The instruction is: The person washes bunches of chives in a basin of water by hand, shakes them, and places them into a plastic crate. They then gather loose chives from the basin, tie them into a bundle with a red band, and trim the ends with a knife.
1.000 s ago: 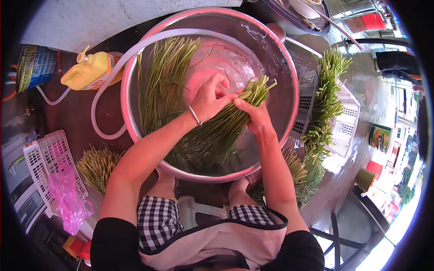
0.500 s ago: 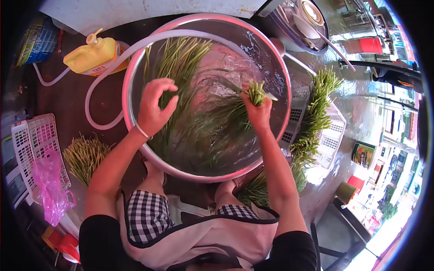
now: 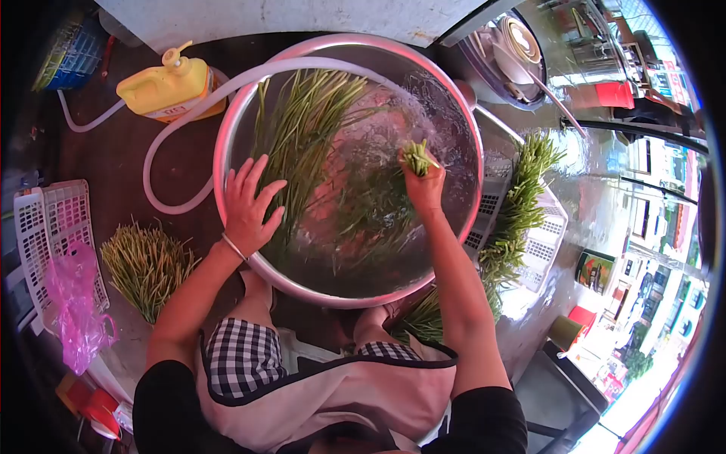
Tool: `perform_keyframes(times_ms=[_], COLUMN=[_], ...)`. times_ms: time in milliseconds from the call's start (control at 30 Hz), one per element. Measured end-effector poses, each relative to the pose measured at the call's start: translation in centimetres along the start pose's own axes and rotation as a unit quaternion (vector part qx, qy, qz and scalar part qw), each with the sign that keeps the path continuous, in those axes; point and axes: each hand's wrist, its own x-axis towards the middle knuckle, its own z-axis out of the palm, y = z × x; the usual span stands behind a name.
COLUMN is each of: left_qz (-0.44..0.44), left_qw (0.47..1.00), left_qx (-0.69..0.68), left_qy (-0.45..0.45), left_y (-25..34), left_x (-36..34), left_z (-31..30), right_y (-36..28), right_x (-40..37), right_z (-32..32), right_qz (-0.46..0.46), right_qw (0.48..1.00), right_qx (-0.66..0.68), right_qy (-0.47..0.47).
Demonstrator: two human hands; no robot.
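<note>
A large round metal basin [image 3: 236, 121] of water stands before me. My right hand [image 3: 425, 188] is closed around the cut ends of a bunch of leafy green stalks [image 3: 416, 157]; their leaves trail down into the stirred-up water. Over the basin's left rim is my left hand [image 3: 251, 206], fingers spread and holding nothing. Close beside its fingers, more long green stalks [image 3: 310, 125] lie in the left part of the basin. A pale hose [image 3: 265, 69] runs across the far rim into the water, which splashes near the right hand.
Another stalk bundle [image 3: 144, 265] lies on the floor at left, near a white crate [image 3: 57, 204] with a pink plastic bag [image 3: 79, 310]. Stalks [image 3: 522, 204] are heaped over white crates at right. A yellow jug [image 3: 166, 87] and a tub of dishes [image 3: 507, 53] stand behind.
My left hand has moved back toward the left rim and spread its fingers. My right hand, still gripping the bunch, has dipped slightly lower, and the leaves are deeper in churning water.
</note>
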Motion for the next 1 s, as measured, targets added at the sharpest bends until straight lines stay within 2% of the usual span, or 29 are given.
perform_keyframes(times_ms=[100, 133, 233, 267, 300, 367, 433, 500, 567, 700, 767, 867, 967, 1000], left_qz=[-0.021, -0.024, -0.028, -0.021, -0.016, -0.023, -0.012, 0.003, 0.015, 0.016, 0.019, 0.027, 0.026, 0.035], left_qw=[1.000, 0.999, 0.999, 1.000, 1.000, 0.999, 1.000, 0.999, 0.999, 0.999, 0.999, 0.999, 0.999, 0.999], left_qx=[0.005, 0.025, 0.016, 0.007, -0.003, -0.020, -0.018, -0.016, -0.010, -0.020, -0.019, -0.028, -0.026, -0.021], left_qy=[0.012, 0.010, -0.004, 0.008, 0.019, 0.018, 0.021, 0.031, 0.030, 0.030, 0.029, 0.027, 0.022, 0.023], left_y=[-0.5, -0.2, -0.2, -0.5, -0.9, -0.5, -0.6, -1.0, -1.1, -0.7, -0.6, -0.8, -0.7, -0.5], left_x=[-0.9, -0.9, -0.6, -0.4, -0.4, -1.6, -0.9, -1.0, -1.1, -0.9, -1.0, -1.1, -1.1, -1.0], left_z=[0.3, 0.3, 0.4, 0.1, 0.1, 0.5, 0.2, 0.6, 0.7, 0.5, 0.6, 0.6, 0.5, 0.4], right_y=[-4.4, -5.2, 1.0, 1.4, 0.4, -3.9, -6.1, -7.1, -7.7, -9.9, -12.7, -15.3, -12.8, -11.7], right_x=[1.5, 1.9, -0.4, -0.3, 0.7, 2.0, 2.5, 2.9, 3.1, 2.1, 1.1, -0.2, -1.2, -1.3], right_z=[-1.6, -1.9, 0.2, 0.0, -1.1, -5.9, -11.5, -16.2, -21.3, -34.0, -38.8, -42.6, -46.1, -46.3], right_qz=[-0.044, -0.073, 0.060, 0.055, 0.081, 0.146, 0.142, 0.165, 0.151, 0.032, -0.028, -0.098, -0.155, -0.147], right_qw=[0.985, 0.973, 0.997, 0.990, 0.964, 0.869, 0.855, 0.811, 0.803, 0.834, 0.864, 0.852, 0.864, 0.861], right_qx=[0.132, 0.142, 0.046, 0.125, 0.240, 0.444, 0.472, 0.535, 0.544, 0.468, 0.355, 0.208, 0.050, -0.002], right_qy=[0.100, 0.167, 0.021, 0.020, 0.074, 0.162, 0.160, 0.168, 0.190, 0.291, 0.355, 0.471, 0.476, 0.487])
